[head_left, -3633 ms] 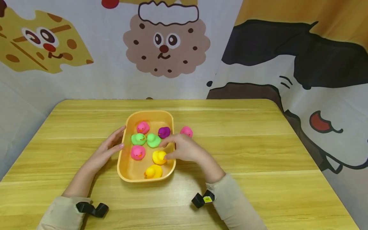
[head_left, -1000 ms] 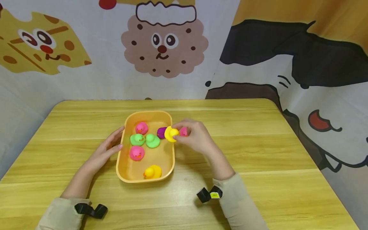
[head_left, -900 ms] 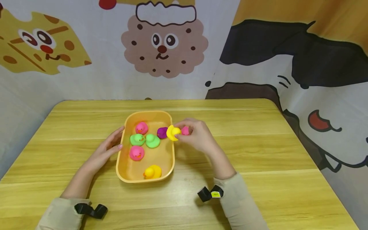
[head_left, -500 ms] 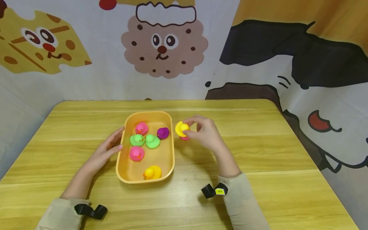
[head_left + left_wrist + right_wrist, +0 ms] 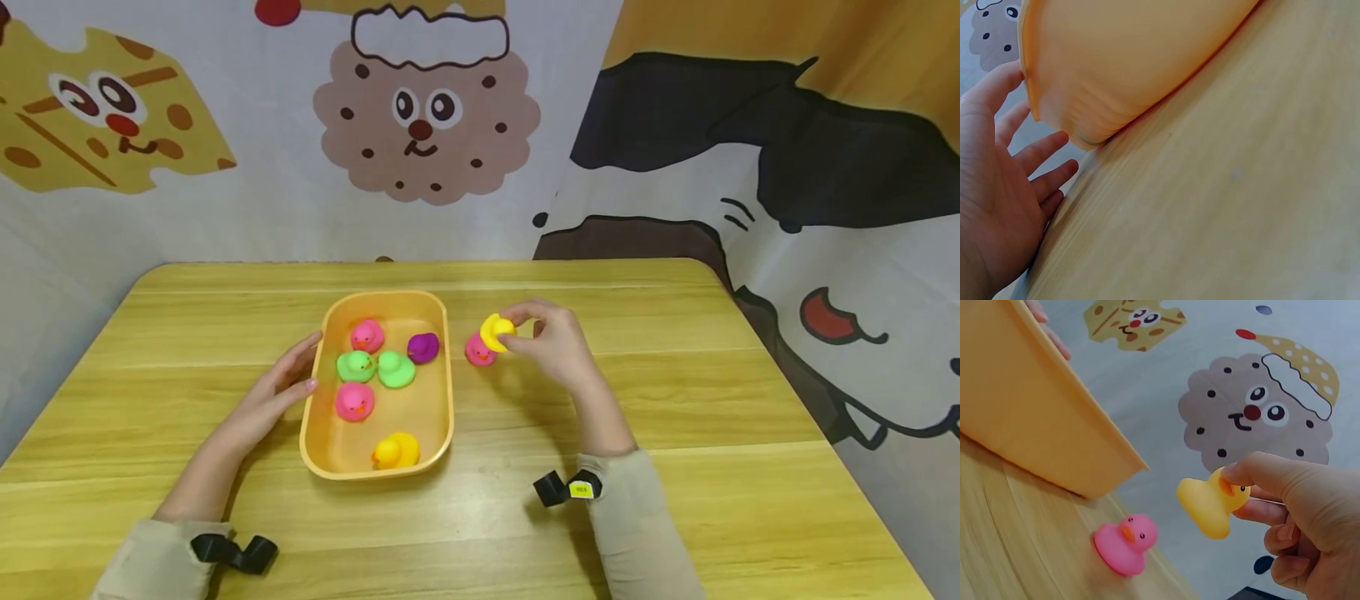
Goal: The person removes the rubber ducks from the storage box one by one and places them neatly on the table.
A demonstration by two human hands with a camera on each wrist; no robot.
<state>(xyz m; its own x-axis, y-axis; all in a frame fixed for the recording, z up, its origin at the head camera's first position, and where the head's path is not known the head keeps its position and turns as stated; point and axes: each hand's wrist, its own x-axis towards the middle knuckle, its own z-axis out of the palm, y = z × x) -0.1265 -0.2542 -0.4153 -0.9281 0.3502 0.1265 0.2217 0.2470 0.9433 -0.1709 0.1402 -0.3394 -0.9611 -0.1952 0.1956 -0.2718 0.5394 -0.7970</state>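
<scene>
My right hand [image 5: 557,340] pinches a yellow rubber duck [image 5: 1207,503] by its head, between thumb and fingers. The duck is held up off the table, to the right of an orange-yellow plastic bin [image 5: 448,392]. Just beneath it in the head view, a pink rubber duck [image 5: 1124,544] sits upright on the table. My left hand [image 5: 281,387] rests against the bin's left side, its fingers spread and relaxed, fingertips at the wall. Inside the bin are two pink ducks, two green ducks [image 5: 396,369], a purple duck [image 5: 423,348] and another yellow duck [image 5: 397,451].
The bin stands on a wood-grain table [image 5: 675,375], left of its middle. Behind the table hangs a white cloth backdrop [image 5: 277,225] printed with cartoon cheese, a cookie and a large animal face. Black camera mounts [image 5: 234,553] sit on both sleeves.
My right hand took the yellow duck from the bin's right side, lifted it over the rim and carried it right, past the pink duck. The left hand stays at the bin.
</scene>
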